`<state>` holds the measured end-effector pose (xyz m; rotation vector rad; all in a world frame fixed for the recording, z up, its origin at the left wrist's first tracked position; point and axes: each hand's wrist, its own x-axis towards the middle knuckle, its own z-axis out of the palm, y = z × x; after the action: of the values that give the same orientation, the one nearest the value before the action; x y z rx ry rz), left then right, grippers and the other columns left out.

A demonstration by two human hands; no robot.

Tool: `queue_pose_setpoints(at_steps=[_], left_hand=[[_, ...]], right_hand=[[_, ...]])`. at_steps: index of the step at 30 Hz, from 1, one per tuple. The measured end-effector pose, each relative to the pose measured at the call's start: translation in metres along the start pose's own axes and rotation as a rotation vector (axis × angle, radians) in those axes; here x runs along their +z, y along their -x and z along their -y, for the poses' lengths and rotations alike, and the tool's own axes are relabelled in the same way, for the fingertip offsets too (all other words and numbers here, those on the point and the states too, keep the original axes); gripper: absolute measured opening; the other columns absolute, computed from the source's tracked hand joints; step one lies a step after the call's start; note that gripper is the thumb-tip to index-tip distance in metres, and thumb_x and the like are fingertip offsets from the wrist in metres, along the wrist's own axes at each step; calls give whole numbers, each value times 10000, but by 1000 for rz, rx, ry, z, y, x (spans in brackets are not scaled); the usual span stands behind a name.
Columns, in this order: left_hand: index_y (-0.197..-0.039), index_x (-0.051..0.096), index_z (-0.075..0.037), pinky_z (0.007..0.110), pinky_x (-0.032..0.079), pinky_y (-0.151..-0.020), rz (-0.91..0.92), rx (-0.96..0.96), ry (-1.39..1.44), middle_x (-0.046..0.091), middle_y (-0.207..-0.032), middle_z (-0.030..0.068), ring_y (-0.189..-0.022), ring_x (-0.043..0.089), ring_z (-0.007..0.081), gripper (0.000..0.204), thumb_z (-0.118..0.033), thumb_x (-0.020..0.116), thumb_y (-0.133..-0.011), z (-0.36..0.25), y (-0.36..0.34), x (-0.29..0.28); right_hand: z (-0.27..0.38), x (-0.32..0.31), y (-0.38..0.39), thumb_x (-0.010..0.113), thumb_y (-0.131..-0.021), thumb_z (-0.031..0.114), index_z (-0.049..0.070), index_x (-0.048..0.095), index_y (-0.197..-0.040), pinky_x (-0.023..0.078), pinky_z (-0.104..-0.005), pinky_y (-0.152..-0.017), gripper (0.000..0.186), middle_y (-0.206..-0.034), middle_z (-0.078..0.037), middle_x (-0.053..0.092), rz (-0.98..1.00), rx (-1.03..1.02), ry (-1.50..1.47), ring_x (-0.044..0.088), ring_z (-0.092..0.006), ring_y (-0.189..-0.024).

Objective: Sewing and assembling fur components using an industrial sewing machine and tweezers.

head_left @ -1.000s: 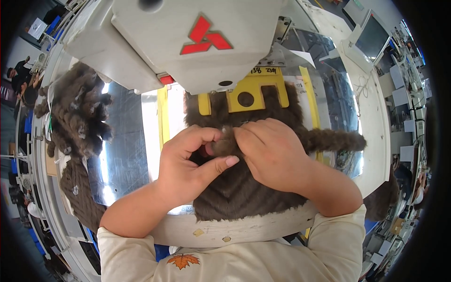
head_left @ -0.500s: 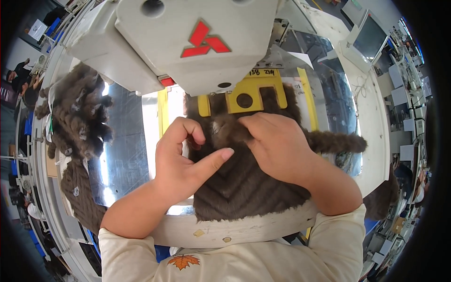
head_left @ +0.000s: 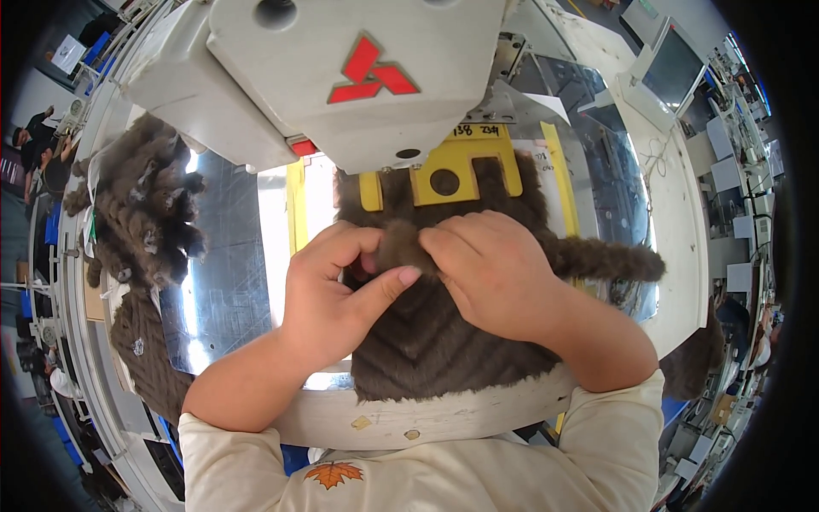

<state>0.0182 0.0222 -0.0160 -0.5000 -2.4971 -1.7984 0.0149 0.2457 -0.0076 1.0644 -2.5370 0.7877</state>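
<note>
Brown fur pieces heaped at left, curled left hand placed against a small fur piece, pinching there untellable, fur panel spread beneath, yellow template laid on its far part, small fur piece pinched in the right hand's grip, fur strip extended right.
</note>
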Motion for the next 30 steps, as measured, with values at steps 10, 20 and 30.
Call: queue_pose_setpoints(at_steps=[10, 20, 30], left_hand=[[-853, 555, -63, 269, 424, -660, -3, -58, 156, 529, -826, 1, -726, 466, 109, 280, -27, 832, -839, 5, 8, 3], [-1249, 511, -25, 281, 478, -957, -23, -41, 613, 580, -1192, 52, -1053, 549, 93, 577, 14, 874, -803, 3, 6, 2], [-1088, 758, 2, 303, 535, -727, 103, 431, 92, 689, -969, 119, -836, 677, 223, 501, 16, 946, -624, -3, 2, -13]], right_hand=[[4, -7, -5, 672, -817, 86, 19, 618, -1101, 516, -422, -774, 297, -905, -89, 621, 120, 80, -54, 649, -289, -856], [2, -15, -5, 774, -771, 158, 35, 671, -1108, 496, -382, -780, 372, -924, -60, 650, -45, -34, 184, 654, -245, -878], [6, -19, -8, 743, -817, 137, 60, 673, -1096, 487, -381, -818, 298, -960, -43, 666, 30, -108, -179, 660, -226, -922]])
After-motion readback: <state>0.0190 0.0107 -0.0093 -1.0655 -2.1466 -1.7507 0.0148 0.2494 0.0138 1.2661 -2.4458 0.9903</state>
